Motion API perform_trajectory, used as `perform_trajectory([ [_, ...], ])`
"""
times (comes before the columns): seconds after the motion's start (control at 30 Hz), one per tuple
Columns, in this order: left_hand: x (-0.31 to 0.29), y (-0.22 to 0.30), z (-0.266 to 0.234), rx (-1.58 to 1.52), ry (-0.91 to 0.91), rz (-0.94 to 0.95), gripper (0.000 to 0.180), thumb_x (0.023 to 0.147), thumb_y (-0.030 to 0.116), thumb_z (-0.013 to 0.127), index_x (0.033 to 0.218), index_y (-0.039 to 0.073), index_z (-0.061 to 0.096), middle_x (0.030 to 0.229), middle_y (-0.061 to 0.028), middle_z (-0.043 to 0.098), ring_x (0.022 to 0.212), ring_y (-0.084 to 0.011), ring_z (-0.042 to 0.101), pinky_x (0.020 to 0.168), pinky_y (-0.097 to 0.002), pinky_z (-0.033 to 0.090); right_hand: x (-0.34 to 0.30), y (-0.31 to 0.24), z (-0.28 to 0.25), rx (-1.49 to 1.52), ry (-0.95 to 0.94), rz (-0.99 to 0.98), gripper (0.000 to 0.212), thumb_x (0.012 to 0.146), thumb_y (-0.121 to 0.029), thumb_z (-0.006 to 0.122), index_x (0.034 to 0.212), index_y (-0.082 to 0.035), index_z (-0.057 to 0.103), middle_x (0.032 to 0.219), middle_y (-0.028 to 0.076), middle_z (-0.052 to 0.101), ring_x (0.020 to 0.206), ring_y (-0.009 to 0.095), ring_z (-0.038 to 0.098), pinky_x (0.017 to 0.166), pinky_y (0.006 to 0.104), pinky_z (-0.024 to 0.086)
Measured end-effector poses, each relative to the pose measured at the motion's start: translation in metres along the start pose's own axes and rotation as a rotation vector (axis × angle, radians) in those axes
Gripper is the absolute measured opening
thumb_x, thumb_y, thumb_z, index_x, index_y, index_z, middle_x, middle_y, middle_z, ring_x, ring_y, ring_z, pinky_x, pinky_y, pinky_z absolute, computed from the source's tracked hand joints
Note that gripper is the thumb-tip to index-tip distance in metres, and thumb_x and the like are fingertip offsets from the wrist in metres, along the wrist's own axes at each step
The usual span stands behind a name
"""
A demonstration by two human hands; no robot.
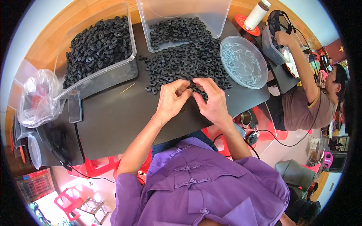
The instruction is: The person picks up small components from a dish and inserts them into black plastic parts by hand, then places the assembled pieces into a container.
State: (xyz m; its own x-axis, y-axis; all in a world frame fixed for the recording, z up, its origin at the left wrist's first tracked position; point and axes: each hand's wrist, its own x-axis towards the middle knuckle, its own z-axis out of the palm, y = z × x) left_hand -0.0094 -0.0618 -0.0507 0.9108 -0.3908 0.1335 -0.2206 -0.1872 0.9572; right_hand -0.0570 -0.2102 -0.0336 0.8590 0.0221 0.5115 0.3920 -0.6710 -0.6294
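My left hand (172,98) and right hand (212,98) pinch, I think, one black ring (193,88) at the near edge of the ring pile (184,60) on the table (120,116); next needs careful fingertip alignment.

Before my left hand (171,98) and my right hand (213,101) the heap of small black plastic rings (181,62) covers the dark table mat (120,116), so forward I cannot pass freely. To the right stands the round clear dish of small metal parts (243,62). At far left the clear plastic bin full of black rings (98,45) blocks. The mat near my body is free.
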Motion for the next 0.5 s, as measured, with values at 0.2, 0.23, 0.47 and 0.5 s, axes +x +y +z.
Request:
perform_trajectory([
  [0.2, -0.001, -0.009, 0.004, -0.178, -0.002, -0.050, 0.010, 0.078, 0.003, 0.062, 0.086, -0.002, 0.062, 0.069, -0.0029, 0.063, 0.059, -0.0038, 0.051, 0.051, -0.0230, 0.042, -0.006, -0.007, 0.006, -0.281, 0.008, -0.111, 0.040, 0.067, -0.007, 0.072, 0.103, 0.001, 0.056, 0.094, 0.013, 0.054, 0.085, 0.030, 0.056, 0.070, 0.0367, 0.049],
  [0.23, -0.001, -0.011, 0.006, -0.208, 0.003, -0.034, 0.010, 0.078, 0.004, 0.063, 0.086, -0.002, 0.063, 0.069, -0.0034, 0.064, 0.059, -0.0040, 0.052, 0.052, -0.0231, 0.043, -0.007, -0.009, 0.007, -0.294, 0.003, -0.089, 0.042, 0.067, -0.004, 0.071, 0.106, 0.002, 0.058, 0.096, 0.013, 0.056, 0.087, 0.031, 0.057, 0.072, 0.0379, 0.049],
  [0.47, -0.002, -0.012, 0.007, -0.211, -0.040, -0.016, 0.012, 0.083, 0.005, 0.062, 0.092, -0.004, 0.062, 0.075, -0.0009, 0.064, 0.065, -0.0037, 0.056, 0.056, -0.0211, 0.046, -0.005, -0.007, 0.009, -0.353, 0.020, -0.203, 0.034, 0.069, -0.005, 0.068, 0.100, 0.003, 0.057, 0.088, 0.012, 0.051, 0.078, 0.030, 0.054, 0.064, 0.0376, 0.047],
  [0.5, -0.002, -0.010, 0.005, -0.227, -0.060, -0.062, 0.015, 0.084, 0.007, 0.061, 0.094, -0.004, 0.063, 0.074, -0.0010, 0.064, 0.062, -0.0035, 0.054, 0.052, -0.0208, 0.045, -0.004, -0.006, 0.008, -0.353, 0.017, -0.206, 0.034, 0.069, -0.005, 0.068, 0.099, 0.003, 0.056, 0.088, 0.012, 0.051, 0.078, 0.030, 0.054, 0.064, 0.0376, 0.047],
])
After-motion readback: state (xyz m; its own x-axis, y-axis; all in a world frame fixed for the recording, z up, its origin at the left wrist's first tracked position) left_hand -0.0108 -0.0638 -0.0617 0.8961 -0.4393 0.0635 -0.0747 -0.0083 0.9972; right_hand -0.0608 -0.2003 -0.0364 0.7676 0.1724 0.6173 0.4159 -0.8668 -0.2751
